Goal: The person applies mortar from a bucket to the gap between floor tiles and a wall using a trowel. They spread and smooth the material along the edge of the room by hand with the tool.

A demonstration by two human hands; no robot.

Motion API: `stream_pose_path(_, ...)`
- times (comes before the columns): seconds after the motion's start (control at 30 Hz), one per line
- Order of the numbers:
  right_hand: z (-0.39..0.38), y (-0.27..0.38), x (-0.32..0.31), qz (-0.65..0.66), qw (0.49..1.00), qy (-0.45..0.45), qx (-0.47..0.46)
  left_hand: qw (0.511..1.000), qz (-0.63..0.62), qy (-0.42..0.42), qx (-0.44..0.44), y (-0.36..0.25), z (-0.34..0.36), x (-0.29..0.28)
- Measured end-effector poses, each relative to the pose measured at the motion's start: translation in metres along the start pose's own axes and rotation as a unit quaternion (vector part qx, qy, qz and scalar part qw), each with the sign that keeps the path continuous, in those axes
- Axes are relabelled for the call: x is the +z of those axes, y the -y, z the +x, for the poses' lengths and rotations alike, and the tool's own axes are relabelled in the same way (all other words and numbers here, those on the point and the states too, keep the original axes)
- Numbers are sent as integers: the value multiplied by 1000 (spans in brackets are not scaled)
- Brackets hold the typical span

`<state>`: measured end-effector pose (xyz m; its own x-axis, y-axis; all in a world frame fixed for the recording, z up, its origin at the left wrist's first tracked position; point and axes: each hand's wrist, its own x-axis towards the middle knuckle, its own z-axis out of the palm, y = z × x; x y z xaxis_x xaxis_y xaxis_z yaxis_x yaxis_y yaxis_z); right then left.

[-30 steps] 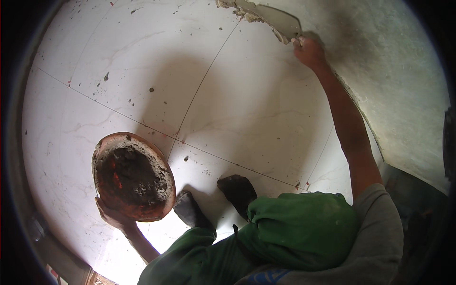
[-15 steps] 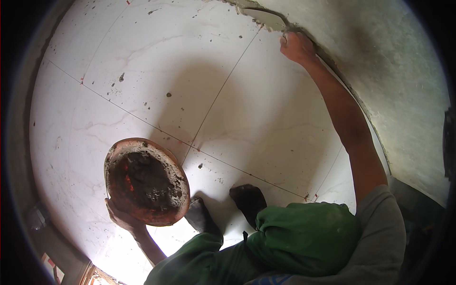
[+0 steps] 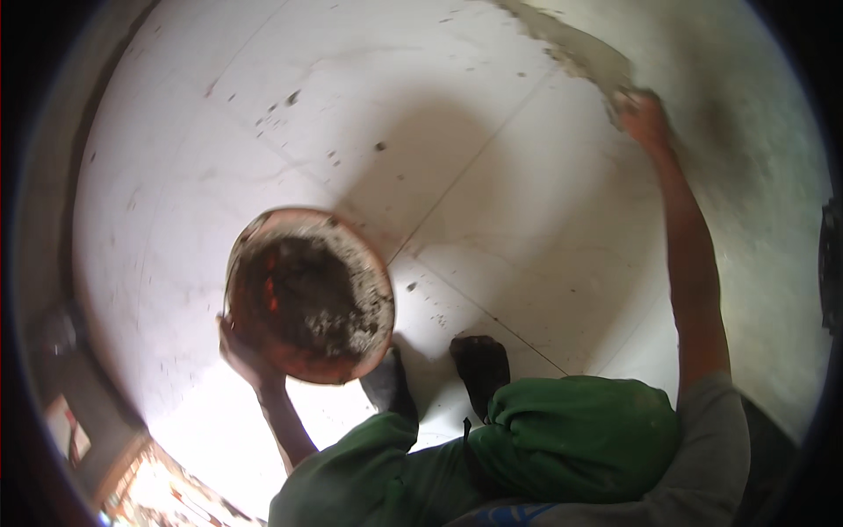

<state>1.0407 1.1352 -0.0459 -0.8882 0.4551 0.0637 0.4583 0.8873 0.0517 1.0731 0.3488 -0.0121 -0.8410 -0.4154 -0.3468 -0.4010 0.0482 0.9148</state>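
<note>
My left hand (image 3: 246, 356) grips the rim of a round, orange-brown basin (image 3: 373, 241) from its lower left side. Dark grey mortar (image 3: 320, 285) lies inside, with paler crust along the right part of the rim. My right arm reaches far forward along the wall. At its end my right hand (image 3: 647, 120) is closed at the foot of the wall, beside a strip of grey mortar (image 3: 571, 44). Blur hides what its fingers hold.
White floor tiles (image 3: 527, 228) with thin joints bear scattered mortar crumbs (image 3: 380, 147). A grey plastered wall (image 3: 755, 176) curves along the right. My feet in dark socks (image 3: 480, 364) stand near the basin. Bright light enters at the lower left.
The view has shifted, so the basin and my left hand appear farther right and higher. My right hand appears farther right and lower, with more of the mortar strip showing beyond it.
</note>
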Motion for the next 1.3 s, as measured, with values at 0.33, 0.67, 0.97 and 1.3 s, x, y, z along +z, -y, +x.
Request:
stream_pose_path(0.33, -189, 179, -178, 392, 879, 229, -143, 912, 261, 19, 317, -51, -37, 35)
stream_pose_path(0.67, -240, 292, -166, 212, 865, 351, -288, 947, 180, 74, 256, -88, -87, 90)
stream_pose_path(0.97, -247, 266, -213, 69, 928, 265, -252, 949, 133, 80, 276, -80, -91, 95)
stream_pose_path(1.3, -282, 287, -149, 405, 753, 516, -58, 947, 156, 72, 272, -79, -85, 80)
